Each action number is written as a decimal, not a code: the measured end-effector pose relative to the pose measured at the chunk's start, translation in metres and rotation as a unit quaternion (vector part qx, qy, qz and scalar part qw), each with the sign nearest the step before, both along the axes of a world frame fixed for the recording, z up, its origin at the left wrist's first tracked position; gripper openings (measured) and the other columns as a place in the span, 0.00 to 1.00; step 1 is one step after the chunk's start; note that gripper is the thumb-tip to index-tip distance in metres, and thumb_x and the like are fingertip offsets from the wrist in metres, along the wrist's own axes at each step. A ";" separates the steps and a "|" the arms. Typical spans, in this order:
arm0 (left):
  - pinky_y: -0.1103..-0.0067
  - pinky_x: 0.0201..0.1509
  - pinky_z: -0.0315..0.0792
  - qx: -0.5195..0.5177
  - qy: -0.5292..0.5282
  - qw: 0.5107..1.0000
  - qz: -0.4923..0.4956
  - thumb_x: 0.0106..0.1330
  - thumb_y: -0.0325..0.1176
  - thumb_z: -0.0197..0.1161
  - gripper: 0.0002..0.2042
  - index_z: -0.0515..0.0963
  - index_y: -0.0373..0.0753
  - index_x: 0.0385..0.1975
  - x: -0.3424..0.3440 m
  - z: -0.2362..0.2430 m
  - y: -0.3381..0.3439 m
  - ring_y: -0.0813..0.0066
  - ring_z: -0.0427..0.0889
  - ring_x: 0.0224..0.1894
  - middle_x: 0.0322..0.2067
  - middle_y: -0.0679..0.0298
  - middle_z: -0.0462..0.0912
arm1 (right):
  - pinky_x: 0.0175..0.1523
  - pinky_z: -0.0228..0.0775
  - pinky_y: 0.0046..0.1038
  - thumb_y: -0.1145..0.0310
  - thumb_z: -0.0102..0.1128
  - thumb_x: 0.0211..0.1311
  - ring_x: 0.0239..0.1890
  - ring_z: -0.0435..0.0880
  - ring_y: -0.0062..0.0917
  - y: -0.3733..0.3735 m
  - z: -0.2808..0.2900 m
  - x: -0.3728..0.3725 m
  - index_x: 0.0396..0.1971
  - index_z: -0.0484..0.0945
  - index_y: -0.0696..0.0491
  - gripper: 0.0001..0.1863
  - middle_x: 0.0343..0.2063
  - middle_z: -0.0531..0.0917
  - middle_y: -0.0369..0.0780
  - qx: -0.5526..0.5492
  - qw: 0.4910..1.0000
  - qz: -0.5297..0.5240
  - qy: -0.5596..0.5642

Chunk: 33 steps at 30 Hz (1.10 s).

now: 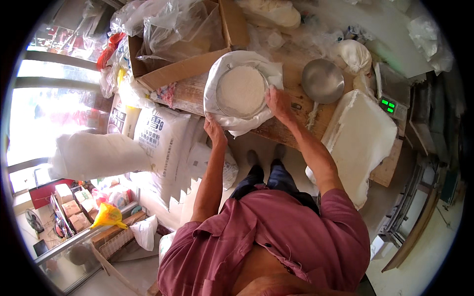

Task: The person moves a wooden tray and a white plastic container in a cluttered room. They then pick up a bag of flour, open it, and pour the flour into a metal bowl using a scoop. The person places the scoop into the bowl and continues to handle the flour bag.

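A white bag (212,93) with its mouth spread wide stands at the wooden table's near edge. Inside the mouth sits a round metal-rimmed sieve (220,100), filled with pale flour (243,89). My left hand (215,130) is closed on the bag's near-left edge, its fingertips partly hidden by the folds. At the right side my right hand (279,103) has its fingers curled over the sieve's rim, close to the bag's edge. The underside of the sieve and the bag's lower part are hidden.
A metal scoop pan (323,81) lies right of the bag on the wooden table (291,126). Beyond it are a flour-coated white tray (363,130) and a scale (393,93). A cardboard box (185,74) with clear plastic stands far left; flour sacks (160,140) are stacked at left.
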<state>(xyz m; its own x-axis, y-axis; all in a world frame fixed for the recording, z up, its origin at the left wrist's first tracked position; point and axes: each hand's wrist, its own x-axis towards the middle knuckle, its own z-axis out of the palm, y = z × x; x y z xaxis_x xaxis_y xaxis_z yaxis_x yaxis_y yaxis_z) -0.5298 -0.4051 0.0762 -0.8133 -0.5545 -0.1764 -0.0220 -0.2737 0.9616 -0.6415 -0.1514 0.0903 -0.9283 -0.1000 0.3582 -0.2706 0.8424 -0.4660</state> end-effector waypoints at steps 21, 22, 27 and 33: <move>0.80 0.38 0.70 -0.037 -0.052 0.998 0.001 0.78 0.46 0.46 0.22 0.77 0.30 0.43 0.023 0.030 0.003 0.83 0.73 0.34 0.33 0.68 0.80 | 0.26 0.74 0.40 0.65 0.58 0.60 0.20 0.82 0.42 0.008 0.002 0.011 0.26 0.74 0.55 0.09 0.16 0.80 0.46 0.027 0.999 0.021 0.004; 0.80 0.39 0.70 -0.070 -0.051 0.996 -0.003 0.78 0.45 0.45 0.22 0.77 0.29 0.44 0.022 0.031 0.003 0.82 0.73 0.34 0.33 0.67 0.80 | 0.26 0.74 0.41 0.65 0.58 0.60 0.21 0.82 0.42 0.007 0.004 0.006 0.26 0.74 0.55 0.09 0.16 0.80 0.46 0.016 1.000 0.016 0.019; 0.78 0.43 0.70 -0.155 -0.074 0.985 0.004 0.78 0.45 0.43 0.22 0.77 0.28 0.44 0.027 0.013 -0.013 0.79 0.74 0.37 0.34 0.65 0.81 | 0.26 0.73 0.42 0.65 0.57 0.60 0.21 0.82 0.43 -0.007 0.013 0.014 0.26 0.74 0.55 0.09 0.17 0.80 0.47 0.013 0.999 0.035 -0.010; 0.76 0.46 0.71 -0.199 -0.098 0.974 -0.041 0.78 0.45 0.43 0.23 0.76 0.28 0.46 0.032 0.015 -0.014 0.77 0.75 0.38 0.36 0.62 0.82 | 0.28 0.76 0.43 0.64 0.55 0.62 0.23 0.84 0.44 -0.006 0.016 0.024 0.28 0.74 0.55 0.10 0.18 0.81 0.48 0.049 0.997 0.021 -0.052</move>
